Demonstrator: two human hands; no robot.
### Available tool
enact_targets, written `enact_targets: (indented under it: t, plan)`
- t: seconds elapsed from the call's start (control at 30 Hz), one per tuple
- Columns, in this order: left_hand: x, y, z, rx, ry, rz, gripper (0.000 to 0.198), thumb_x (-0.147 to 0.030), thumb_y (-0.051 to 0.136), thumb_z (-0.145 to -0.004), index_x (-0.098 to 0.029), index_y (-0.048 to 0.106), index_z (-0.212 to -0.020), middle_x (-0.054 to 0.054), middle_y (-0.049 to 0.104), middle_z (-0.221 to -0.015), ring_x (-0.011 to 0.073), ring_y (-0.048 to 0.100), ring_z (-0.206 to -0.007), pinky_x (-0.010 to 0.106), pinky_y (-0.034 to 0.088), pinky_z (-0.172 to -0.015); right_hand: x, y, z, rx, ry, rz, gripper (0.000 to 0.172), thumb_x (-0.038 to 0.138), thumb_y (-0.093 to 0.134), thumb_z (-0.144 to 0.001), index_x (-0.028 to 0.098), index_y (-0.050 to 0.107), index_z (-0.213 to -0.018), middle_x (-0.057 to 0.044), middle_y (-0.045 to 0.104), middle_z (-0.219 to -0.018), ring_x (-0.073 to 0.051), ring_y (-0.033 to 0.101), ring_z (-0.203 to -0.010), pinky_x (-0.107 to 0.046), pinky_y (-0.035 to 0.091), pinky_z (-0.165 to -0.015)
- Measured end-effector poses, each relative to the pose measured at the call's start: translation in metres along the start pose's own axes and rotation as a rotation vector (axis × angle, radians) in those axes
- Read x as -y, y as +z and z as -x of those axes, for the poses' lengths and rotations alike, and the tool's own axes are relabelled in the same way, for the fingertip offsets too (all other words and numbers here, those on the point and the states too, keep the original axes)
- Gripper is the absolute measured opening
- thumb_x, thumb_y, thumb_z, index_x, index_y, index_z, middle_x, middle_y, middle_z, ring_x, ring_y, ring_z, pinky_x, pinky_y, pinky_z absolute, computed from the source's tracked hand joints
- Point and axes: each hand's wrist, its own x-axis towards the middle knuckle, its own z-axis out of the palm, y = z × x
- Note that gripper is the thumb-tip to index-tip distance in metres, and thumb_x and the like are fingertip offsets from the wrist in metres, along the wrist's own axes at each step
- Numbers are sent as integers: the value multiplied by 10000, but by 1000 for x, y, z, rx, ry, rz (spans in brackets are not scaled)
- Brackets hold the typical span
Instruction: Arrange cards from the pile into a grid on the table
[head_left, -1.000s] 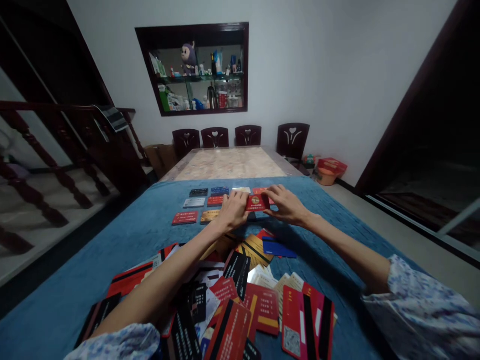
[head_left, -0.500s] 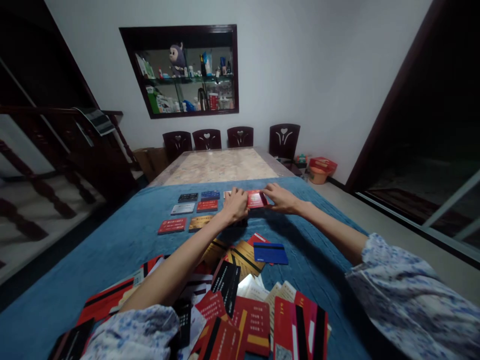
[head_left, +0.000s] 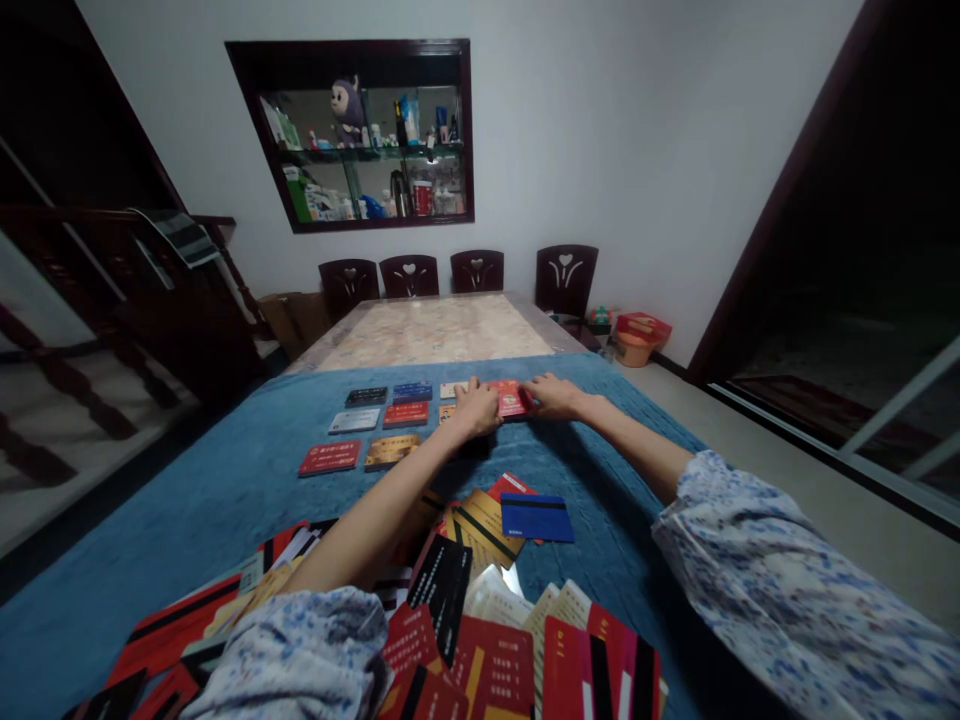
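A red card [head_left: 511, 399] lies at the far right of the rows, apparently on top of a small stack. My left hand [head_left: 475, 408] is at its left edge, fingers bent against it. At its right edge, my right hand [head_left: 551, 396] pinches the card between thumb and fingers. Left of my hands are neat piles: a black card [head_left: 366, 397], a blue card [head_left: 412, 392], a silver card [head_left: 355, 420], two red ones and a gold card [head_left: 391, 452]. My left hand and forearm partly cover other piles.
A loose heap of cards [head_left: 495, 660] spreads near me, under my left forearm. A blue card with a black stripe [head_left: 537, 517] lies at its far side. The blue cloth [head_left: 247, 470] covers the near table. Chairs [head_left: 566, 285] stand behind the table's far end.
The red card has settled flatter, and its glare is gone. My right hand has moved slightly left with it. The view has shifted a little, showing more of the pile beside my left hand.
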Motion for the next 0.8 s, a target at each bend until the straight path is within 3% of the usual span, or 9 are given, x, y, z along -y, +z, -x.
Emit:
enact_targets:
  t: [0.43, 0.8]
  plan:
    - [-2, 2, -9, 113, -16, 4, 296, -278, 588, -844, -164, 647, -1111, 169, 589, -1287, 351, 372, -1278, 554, 357, -1024, -5, 12, -12, 42, -31, -35, 462, 265, 604, -828, 186, 565, -1282, -163, 625, -1211, -287, 602, -1099, -323, 482, -858]
    - [-1, -1, -15, 168, -36, 7, 304, -294, 622, -803, -154, 664, -1070, 174, 551, -1326, 353, 374, -1293, 559, 353, -1044, -5, 5, -17, 86, -84, -62, 396, 184, 620, -774, 178, 651, -1168, -116, 693, -1099, -217, 660, -971, -249, 494, -810]
